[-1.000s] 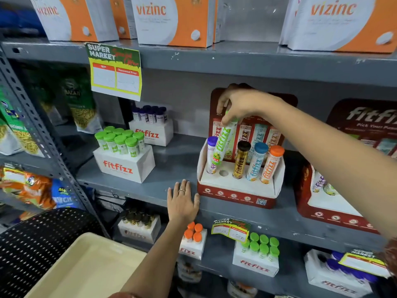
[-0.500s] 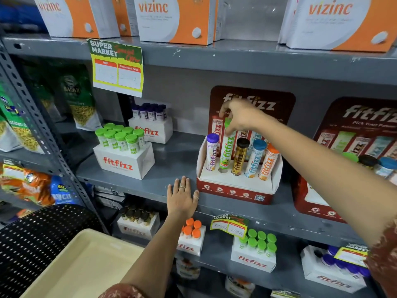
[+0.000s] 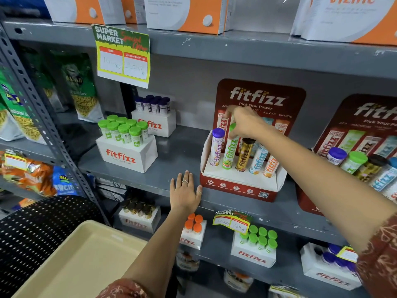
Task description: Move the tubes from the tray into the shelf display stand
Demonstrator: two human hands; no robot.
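Observation:
The red and white display stand (image 3: pixel 238 188) sits on the middle grey shelf (image 3: pixel 171 173). Several tubes stand in its holes: purple-capped (image 3: pixel 217 147), green (image 3: pixel 229 152), black and gold (image 3: pixel 242 157), blue (image 3: pixel 257 161) and orange (image 3: pixel 270 167). My right hand (image 3: pixel 247 123) reaches over the stand, its fingertips closed on the green tube's cap; the tube stands upright in its hole. My left hand (image 3: pixel 185 194) lies flat, fingers spread, on the shelf's front edge just left of the stand. The beige tray (image 3: pixel 81 261) at lower left shows no tubes in its visible part.
A white box of green-capped tubes (image 3: pixel 126 155) and one of purple-capped tubes (image 3: pixel 153 123) stand to the left. A second filled red stand (image 3: pixel 354 168) is at right. A black perforated surface (image 3: pixel 38 229) lies beside the tray. More tube boxes fill the lower shelf (image 3: pixel 253 252).
My right hand lowered the green tube from a tilt into the stand's second hole, where it now stands upright. My left hand stayed on the shelf edge.

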